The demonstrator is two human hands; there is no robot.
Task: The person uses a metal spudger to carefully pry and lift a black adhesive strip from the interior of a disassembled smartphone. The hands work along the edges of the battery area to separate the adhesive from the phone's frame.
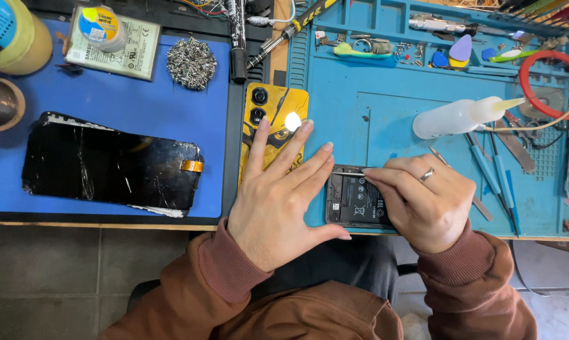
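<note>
head view: right hand [423, 201] grips opened phone [353, 201] at mat edge [423, 234].

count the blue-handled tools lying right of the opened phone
3 show: blue-handled tools and, side by side on the blue mat under the white squeeze bottle. More may be hidden among the clutter.

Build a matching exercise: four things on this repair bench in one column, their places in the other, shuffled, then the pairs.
1. yellow back cover
2. opened phone
3. white squeeze bottle
4. detached black screen

A. lying on the dark blue mat, left
B. under the right hand
C. under the left hand fingers
D. lying on its side on the light blue mat

Pairs: 1-C, 2-B, 3-D, 4-A
</note>
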